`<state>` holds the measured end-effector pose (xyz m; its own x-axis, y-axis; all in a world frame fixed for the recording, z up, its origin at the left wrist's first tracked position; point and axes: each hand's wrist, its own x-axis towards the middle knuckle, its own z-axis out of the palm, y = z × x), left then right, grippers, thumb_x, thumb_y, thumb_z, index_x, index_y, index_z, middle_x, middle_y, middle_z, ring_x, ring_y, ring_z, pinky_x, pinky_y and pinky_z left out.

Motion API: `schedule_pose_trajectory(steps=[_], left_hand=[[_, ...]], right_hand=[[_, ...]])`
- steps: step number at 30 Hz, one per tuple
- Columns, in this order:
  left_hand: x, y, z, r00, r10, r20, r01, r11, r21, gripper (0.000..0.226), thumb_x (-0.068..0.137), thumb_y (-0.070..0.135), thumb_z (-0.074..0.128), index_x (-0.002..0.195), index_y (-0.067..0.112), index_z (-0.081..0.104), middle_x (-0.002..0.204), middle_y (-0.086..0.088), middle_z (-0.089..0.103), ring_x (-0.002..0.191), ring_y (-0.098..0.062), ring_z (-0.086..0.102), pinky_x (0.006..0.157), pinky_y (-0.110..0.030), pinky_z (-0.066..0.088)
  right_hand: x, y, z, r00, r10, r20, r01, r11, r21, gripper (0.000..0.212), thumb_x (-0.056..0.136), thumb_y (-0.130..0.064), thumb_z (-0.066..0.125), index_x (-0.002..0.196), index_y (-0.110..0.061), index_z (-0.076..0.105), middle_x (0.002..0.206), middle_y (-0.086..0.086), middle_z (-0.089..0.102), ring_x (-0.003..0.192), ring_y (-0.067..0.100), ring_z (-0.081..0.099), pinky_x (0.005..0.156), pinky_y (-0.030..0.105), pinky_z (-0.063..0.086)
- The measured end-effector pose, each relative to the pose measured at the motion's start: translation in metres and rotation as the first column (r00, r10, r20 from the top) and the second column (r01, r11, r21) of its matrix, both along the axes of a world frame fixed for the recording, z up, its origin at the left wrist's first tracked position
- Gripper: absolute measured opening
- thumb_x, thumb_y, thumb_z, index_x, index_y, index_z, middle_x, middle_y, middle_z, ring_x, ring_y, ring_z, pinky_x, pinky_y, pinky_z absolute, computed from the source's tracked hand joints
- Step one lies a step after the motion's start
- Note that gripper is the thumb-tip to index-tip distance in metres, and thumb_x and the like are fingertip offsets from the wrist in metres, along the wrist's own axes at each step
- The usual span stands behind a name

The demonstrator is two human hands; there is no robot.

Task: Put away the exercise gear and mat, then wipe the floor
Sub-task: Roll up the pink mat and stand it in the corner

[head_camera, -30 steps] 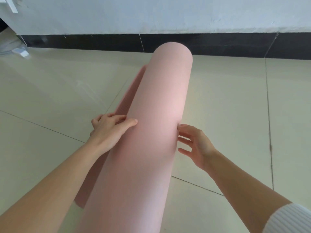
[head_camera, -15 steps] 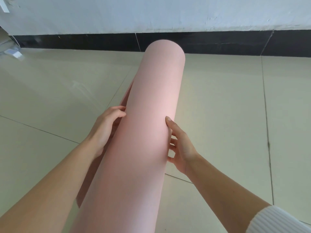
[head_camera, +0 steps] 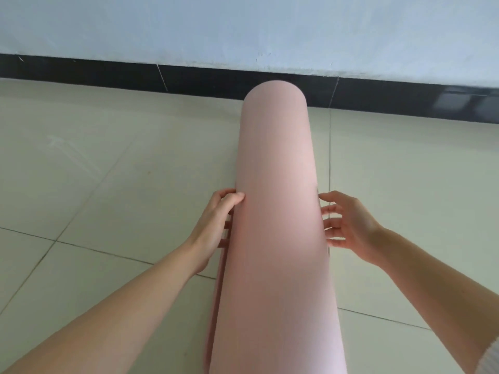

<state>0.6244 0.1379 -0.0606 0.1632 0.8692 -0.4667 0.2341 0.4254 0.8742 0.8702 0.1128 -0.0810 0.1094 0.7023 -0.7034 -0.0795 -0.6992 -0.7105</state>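
Head view showed the pink mat [head_camera: 275, 211] rolled nearly to a full tube, lying on the tiled floor [head_camera: 108, 184] with its far end close to the black skirting [head_camera: 108, 74]. My left hand [head_camera: 216, 222] gripped the mat's left side, thumb on top and fingers tucked under, where a thin loose flap ran along the roll's lower edge. My right hand [head_camera: 348, 225] was open at the mat's right side, fingers spread, the tips at the roll or just off it; I could not tell which. I judged the rolling almost done. Left to do were closing that flap, carrying the mat to storage and wiping the floor. No other gear or cloth showed near the mat.
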Motion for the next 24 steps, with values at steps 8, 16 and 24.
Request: schedule_pose_trajectory(steps=[8, 16, 24], left_hand=[[0.061, -0.02, 0.002, 0.964, -0.235, -0.126, 0.234, 0.972, -0.017, 0.042, 0.08, 0.059, 0.052, 0.11, 0.031, 0.049, 0.092, 0.004, 0.063, 0.07, -0.015, 0.061, 0.064, -0.029, 0.049], [0.058, 0.011, 0.009, 0.95, -0.205, -0.233, 0.252, 0.949, 0.19, 0.059, 0.063, 0.019, 0.052, 0.113, 0.048, 0.059, 0.112, 0.01, 0.06, 0.093, -0.013, 0.063, 0.085, -0.033, 0.048], [0.06, 0.005, 0.025, 0.969, -0.184, -0.165, 0.2, 0.976, 0.082, 0.04, 0.087, 0.058, 0.048, 0.126, 0.048, 0.047, 0.118, 0.012, 0.06, 0.104, -0.011, 0.061, 0.084, -0.034, 0.051]], right_hand=[[0.076, -0.056, 0.011, 0.994, 0.113, 0.0, -0.112, 0.987, -0.111, 0.064, 0.083, -0.056, 0.053, 0.119, -0.004, 0.053, 0.081, 0.024, 0.067, 0.064, 0.032, 0.062, 0.077, 0.04, 0.052], [0.063, -0.053, -0.014, 0.992, -0.078, -0.098, 0.07, 0.994, -0.087, 0.095, 0.057, -0.079, 0.063, 0.129, -0.018, 0.05, 0.119, 0.01, 0.063, 0.111, 0.026, 0.06, 0.091, 0.052, 0.05], [0.019, -0.046, -0.012, 0.952, -0.24, -0.191, 0.232, 0.971, -0.066, 0.072, 0.07, -0.072, 0.057, 0.104, -0.01, 0.068, 0.081, 0.003, 0.064, 0.076, 0.023, 0.059, 0.074, 0.038, 0.05]])
